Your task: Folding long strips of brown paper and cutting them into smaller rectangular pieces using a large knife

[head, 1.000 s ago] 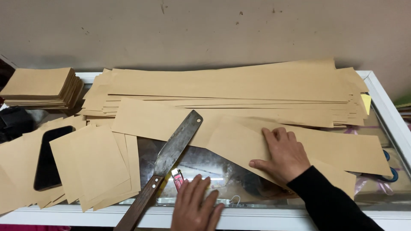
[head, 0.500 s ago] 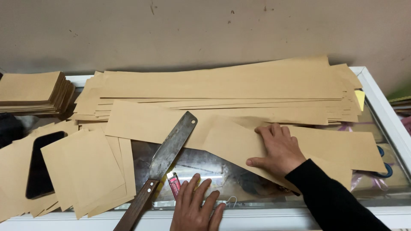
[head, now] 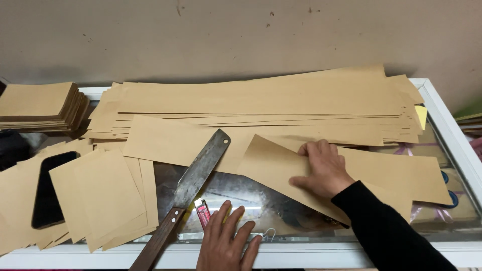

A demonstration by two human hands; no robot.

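My right hand (head: 324, 168) flat on folded brown paper strip (head: 281, 168), pinning crease against glass counter (head: 241, 198). My left hand (head: 227, 246) open, empty, beside long knife (head: 193, 183), blade resting near fold.

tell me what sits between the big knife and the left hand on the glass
A small red lighter lies on the glass counter between the knife and the left hand, as the head view shows.

Even, fairly bright indoor light falls from above; soft shadows lie under the paper strips (head: 261, 95), mild glare shows on the glass top (head: 241, 193), and focus is sharp.
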